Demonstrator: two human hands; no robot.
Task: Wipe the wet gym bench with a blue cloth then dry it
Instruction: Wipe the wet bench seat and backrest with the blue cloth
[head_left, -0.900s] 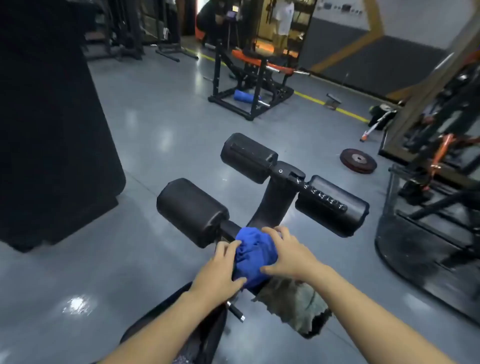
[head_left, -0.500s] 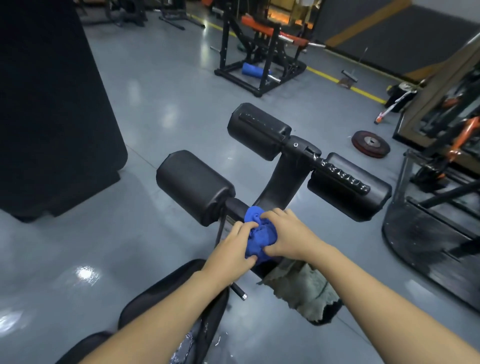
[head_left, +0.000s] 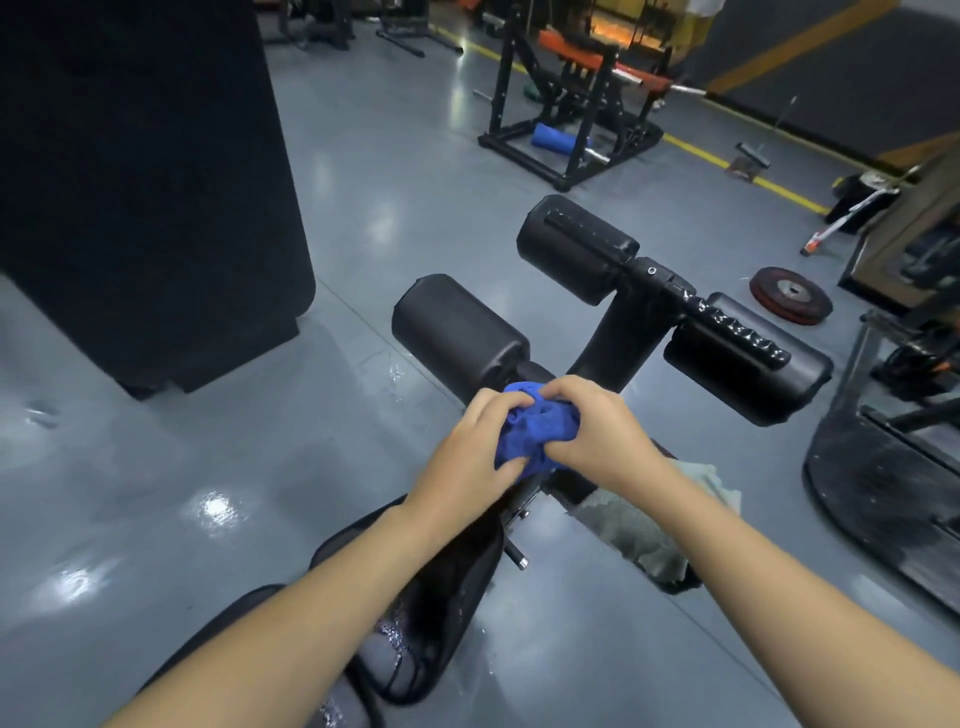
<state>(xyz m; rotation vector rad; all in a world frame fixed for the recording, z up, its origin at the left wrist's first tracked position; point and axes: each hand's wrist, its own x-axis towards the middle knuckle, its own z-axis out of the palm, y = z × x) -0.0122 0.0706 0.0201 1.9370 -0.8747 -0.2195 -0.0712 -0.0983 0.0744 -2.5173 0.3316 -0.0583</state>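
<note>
A bunched blue cloth (head_left: 537, 434) sits over the bar of the black gym bench, just behind the near left roller pad (head_left: 457, 332). My left hand (head_left: 475, 462) grips the cloth from the left and my right hand (head_left: 597, 431) grips it from the right, fingers curled into the fabric. The wet black bench seat (head_left: 441, 613) lies below my forearms, with water drops shining on it. Two more roller pads, one far (head_left: 574, 247) and one at the right (head_left: 748, 358), stand beyond. A grey rag (head_left: 639, 530) hangs on the bench's right side under my right wrist.
A large black block (head_left: 145, 182) stands at the left. A black and orange rack (head_left: 571, 98) with a blue roller sits far ahead. A weight plate (head_left: 790, 295) lies on the grey floor at the right, near a dark machine base (head_left: 878, 483).
Both hands have squeezed the blue cloth into a tighter bunch on the bar, with the fingers closing over its top. The view has tilted down and drawn closer.
</note>
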